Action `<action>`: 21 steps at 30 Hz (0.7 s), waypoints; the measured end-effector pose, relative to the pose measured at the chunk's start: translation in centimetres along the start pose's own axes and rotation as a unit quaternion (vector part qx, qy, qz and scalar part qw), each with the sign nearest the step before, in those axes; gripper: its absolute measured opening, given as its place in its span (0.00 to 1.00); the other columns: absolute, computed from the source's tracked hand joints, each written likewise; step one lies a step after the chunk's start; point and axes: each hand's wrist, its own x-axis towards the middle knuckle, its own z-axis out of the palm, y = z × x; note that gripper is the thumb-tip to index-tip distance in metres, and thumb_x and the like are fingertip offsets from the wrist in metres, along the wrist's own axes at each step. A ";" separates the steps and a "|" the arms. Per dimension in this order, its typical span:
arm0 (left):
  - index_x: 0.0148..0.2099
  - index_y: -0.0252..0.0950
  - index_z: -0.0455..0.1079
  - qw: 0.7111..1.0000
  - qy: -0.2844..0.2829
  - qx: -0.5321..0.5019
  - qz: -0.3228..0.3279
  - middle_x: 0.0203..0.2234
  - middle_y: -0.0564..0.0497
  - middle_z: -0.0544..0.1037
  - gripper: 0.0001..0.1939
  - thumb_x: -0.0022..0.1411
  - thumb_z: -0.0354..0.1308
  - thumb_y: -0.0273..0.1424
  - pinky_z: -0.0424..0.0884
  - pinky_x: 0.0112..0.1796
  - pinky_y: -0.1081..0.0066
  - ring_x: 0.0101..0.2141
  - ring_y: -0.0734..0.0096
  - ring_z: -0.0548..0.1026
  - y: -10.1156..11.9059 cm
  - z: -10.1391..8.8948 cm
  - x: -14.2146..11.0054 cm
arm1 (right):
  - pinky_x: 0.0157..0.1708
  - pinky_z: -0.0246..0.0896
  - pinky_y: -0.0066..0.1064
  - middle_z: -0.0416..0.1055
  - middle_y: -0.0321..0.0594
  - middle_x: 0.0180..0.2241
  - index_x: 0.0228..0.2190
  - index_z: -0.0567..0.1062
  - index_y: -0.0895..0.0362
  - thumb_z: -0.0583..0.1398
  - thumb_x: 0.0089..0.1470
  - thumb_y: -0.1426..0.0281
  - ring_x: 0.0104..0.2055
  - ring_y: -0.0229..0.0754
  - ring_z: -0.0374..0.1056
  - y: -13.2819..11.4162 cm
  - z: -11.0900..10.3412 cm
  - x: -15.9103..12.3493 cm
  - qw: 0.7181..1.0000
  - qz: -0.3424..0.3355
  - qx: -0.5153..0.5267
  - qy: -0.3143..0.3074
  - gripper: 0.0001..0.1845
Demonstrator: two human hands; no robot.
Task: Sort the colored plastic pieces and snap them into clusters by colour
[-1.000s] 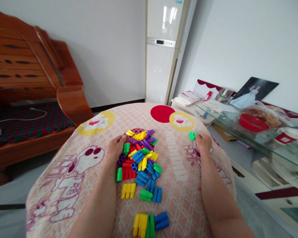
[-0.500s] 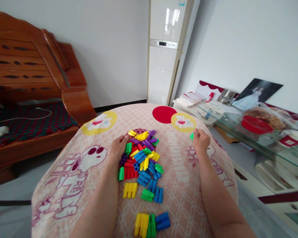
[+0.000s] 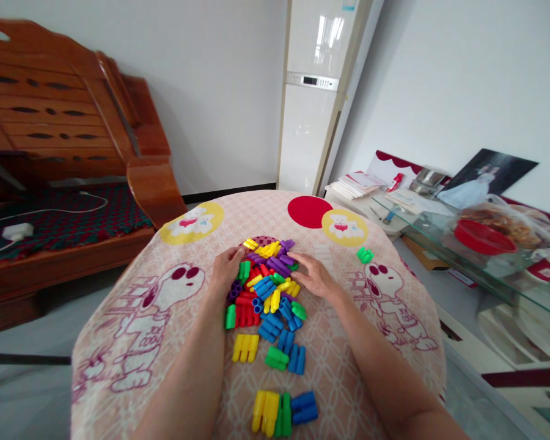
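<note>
A pile of coloured plastic blocks (image 3: 266,284), yellow, purple, blue, red and green, lies in the middle of a round table under a pink cartoon cloth (image 3: 165,305). My left hand (image 3: 227,272) rests against the pile's left side, fingers curled loosely on the blocks. My right hand (image 3: 314,275) lies at the pile's right edge, fingers stretched out flat and holding nothing. A small green block (image 3: 365,255) sits alone on the cloth at the right. Nearer me lie a yellow block (image 3: 245,347), a green and blue group (image 3: 286,357) and a joined yellow-green-blue row (image 3: 284,412).
A wooden bench (image 3: 73,153) with a white charger (image 3: 16,231) stands at the left. A tall white air conditioner (image 3: 311,98) stands behind the table. At the right a glass table (image 3: 462,244) carries a red bowl (image 3: 483,235), papers and a photo.
My right hand let go of the green block at the right and moved left to the pile's edge. The left hand stayed at the pile. The camera shifted slightly.
</note>
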 end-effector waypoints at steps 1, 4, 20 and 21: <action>0.41 0.32 0.78 1.000 0.000 0.002 0.001 0.31 0.49 0.81 0.23 0.56 0.51 0.43 0.68 0.35 0.70 0.37 0.60 0.76 0.1 0.0 0.0 | 0.54 0.64 0.42 0.75 0.48 0.50 0.56 0.72 0.56 0.61 0.56 0.68 0.50 0.47 0.71 -0.1 -0.1 0.0 1.000 0.015 0.004 0.009 0.26; 0.41 0.32 0.79 1.000 -0.001 -0.003 0.004 0.31 0.49 0.82 0.23 0.56 0.51 0.43 0.68 0.35 0.71 0.36 0.60 0.75 0.3 0.0 -0.1 | 0.53 0.65 0.42 0.76 0.48 0.47 0.54 0.74 0.57 0.64 0.52 0.70 0.49 0.48 0.71 -0.1 -0.1 0.2 0.999 0.037 -0.006 0.031 0.26; 0.44 0.31 0.79 1.000 -0.004 -0.006 0.002 0.34 0.47 0.82 0.26 0.55 0.52 0.45 0.69 0.37 0.70 0.37 0.61 0.76 0.2 -0.1 -0.1 | 0.44 0.64 0.34 0.78 0.41 0.39 0.41 0.81 0.55 0.68 0.42 0.70 0.42 0.47 0.72 0.1 -3.2 -0.5 0.971 0.186 -0.147 -0.002 0.19; 0.44 0.31 0.79 1.000 -0.005 -0.007 0.001 0.34 0.47 0.82 0.26 0.54 0.52 0.45 0.69 0.37 0.70 0.37 0.61 0.76 0.2 -0.1 -0.1 | 0.42 0.64 0.33 0.78 0.40 0.37 0.40 0.81 0.55 0.68 0.42 0.69 0.40 0.46 0.73 0.3 -3.8 -0.7 0.968 0.205 -0.145 -0.002 0.19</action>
